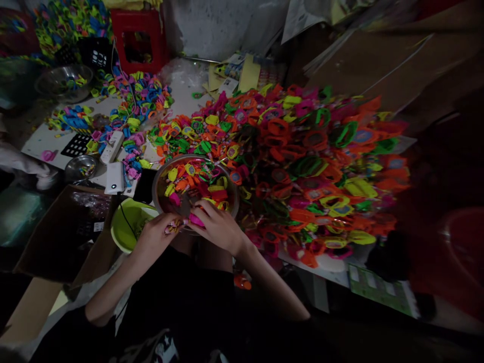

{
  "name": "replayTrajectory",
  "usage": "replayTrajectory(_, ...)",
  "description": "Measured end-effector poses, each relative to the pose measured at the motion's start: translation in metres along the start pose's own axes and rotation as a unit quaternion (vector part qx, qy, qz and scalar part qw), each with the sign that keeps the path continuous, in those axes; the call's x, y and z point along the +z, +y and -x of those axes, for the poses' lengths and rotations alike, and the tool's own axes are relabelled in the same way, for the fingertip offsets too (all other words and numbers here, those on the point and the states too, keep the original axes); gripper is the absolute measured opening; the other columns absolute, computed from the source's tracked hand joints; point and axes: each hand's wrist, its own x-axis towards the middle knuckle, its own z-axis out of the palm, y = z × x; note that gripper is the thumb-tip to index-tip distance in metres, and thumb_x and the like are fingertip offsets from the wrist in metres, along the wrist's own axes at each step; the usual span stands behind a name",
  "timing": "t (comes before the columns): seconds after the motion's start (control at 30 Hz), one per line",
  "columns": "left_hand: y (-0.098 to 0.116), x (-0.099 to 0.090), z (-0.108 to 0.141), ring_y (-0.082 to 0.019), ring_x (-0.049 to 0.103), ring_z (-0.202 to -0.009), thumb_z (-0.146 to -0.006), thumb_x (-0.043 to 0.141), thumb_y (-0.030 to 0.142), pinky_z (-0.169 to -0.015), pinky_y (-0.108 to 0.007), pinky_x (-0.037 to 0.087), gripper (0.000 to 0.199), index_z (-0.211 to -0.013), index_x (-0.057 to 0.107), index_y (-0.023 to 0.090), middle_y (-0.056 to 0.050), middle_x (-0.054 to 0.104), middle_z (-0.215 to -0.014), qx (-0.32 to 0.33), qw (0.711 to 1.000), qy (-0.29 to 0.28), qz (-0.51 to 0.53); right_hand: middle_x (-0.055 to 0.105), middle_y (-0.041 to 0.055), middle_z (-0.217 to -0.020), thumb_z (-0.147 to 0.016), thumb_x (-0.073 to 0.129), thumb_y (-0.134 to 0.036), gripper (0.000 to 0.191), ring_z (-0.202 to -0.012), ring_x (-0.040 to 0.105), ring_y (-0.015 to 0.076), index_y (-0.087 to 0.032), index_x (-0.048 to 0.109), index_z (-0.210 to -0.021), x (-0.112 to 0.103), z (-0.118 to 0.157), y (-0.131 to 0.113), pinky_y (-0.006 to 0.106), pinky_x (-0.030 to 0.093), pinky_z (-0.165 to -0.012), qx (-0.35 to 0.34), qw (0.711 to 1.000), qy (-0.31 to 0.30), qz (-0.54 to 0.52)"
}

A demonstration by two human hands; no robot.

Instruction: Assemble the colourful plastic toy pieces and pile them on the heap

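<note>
A round metal bowl filled with pink, orange, yellow and green plastic pieces sits in front of my body. At its near rim, my left hand pinches a small patterned piece. Close beside it, my right hand has its fingers closed on a bright pink plastic piece. The fingertips of both hands nearly meet, and the two pieces are side by side; whether they are joined is too small to tell.
A large heap of toy watches covers the table to the right. On the left are a green bowl, a cardboard box, a white power bank and a small metal bowl. A red stool stands behind. Another person's hand shows at far left.
</note>
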Motion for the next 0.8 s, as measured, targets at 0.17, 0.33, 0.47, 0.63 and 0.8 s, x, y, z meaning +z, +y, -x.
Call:
replayTrajectory(0.17,0.004,-0.004,0.0,-0.016,0.063,-0.092,-0.084,0.055,0.011,-0.081,-0.025,0.049,0.023,-0.104,0.061,0.023,-0.002,0.068,-0.1,0.028,0.999,-0.029,-0.017,0.062,0.0078,-0.1,-0.093,0.045,-0.04,0.027,-0.072,0.062,0.014,-0.017,0.06,-0.092,0.001,0.002,0.002,0.024,0.044,-0.055,-0.003,1.0,-0.007,-0.028)
replayTrajectory(0.33,0.011,-0.007,0.001,-0.016,0.062,-0.094,-0.082,0.053,0.003,-0.082,-0.026,0.049,0.034,-0.109,0.06,0.023,-0.002,0.067,-0.1,0.077,0.996,-0.033,-0.038,0.062,0.008,-0.096,-0.095,0.041,-0.035,0.029,-0.076,0.061,0.0143,-0.017,0.062,-0.088,-0.001,0.003,0.003,0.024,0.047,-0.06,-0.04,0.998,0.033,-0.031)
replayTrajectory(0.47,0.012,-0.006,0.003,-0.016,0.062,-0.094,-0.08,0.048,-0.004,-0.084,-0.027,0.05,0.044,-0.112,0.059,0.023,-0.003,0.067,-0.1,0.114,0.992,-0.01,-0.051,0.063,0.0083,-0.091,-0.094,0.045,-0.028,0.023,-0.081,0.059,0.016,-0.015,0.063,-0.09,-0.003,0.003,0.002,0.025,0.047,-0.065,-0.074,0.994,0.075,0.0)
replayTrajectory(0.63,0.01,-0.002,0.007,-0.016,0.061,-0.096,-0.078,0.045,-0.007,-0.087,-0.029,0.05,0.047,-0.113,0.058,0.022,-0.003,0.067,-0.101,0.117,0.991,-0.001,-0.058,0.067,0.0064,-0.095,-0.09,0.051,-0.023,0.016,-0.084,0.057,0.0177,-0.016,0.065,-0.088,-0.004,0.004,0.002,0.027,0.045,-0.063,-0.114,0.988,0.092,0.055)
replayTrajectory(0.8,0.005,0.003,0.008,-0.016,0.062,-0.094,-0.08,0.048,-0.004,-0.085,-0.028,0.051,0.04,-0.109,0.059,0.021,-0.004,0.067,-0.1,0.105,0.993,0.018,-0.048,0.068,0.0052,-0.094,-0.09,0.051,-0.021,0.016,-0.079,0.056,0.0161,-0.017,0.066,-0.085,-0.003,0.005,0.001,0.027,0.043,-0.061,-0.12,0.988,0.071,0.069)
